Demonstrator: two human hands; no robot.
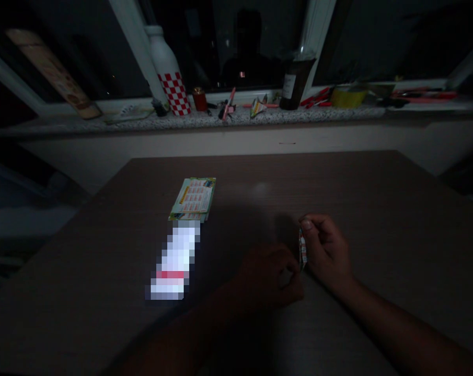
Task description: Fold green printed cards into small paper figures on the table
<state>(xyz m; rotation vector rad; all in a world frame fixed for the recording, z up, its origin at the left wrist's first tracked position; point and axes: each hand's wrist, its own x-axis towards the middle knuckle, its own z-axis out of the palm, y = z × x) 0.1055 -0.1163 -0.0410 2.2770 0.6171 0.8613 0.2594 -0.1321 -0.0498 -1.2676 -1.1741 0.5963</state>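
Left forearm (189,324), left hand (273,274) curled, grasp indeterminable; right hand (330,250), two o'clock thereof, pinching paper piece (302,251), apparently being shaped, steady pinch needed next.

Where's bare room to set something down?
The table is bare left of the glowing screen, between the paper stack and right hand, and right of that hand. Crowded: around the left hand and printed paper; along the windowsill.

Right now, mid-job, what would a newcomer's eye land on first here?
Probably the bright white, blurred-out strip with a red band, on the dark brown table left of the hands. Next, the tall white bottle with red checks on the speckled sill, then the small printed paper piece pinched in the right hand.
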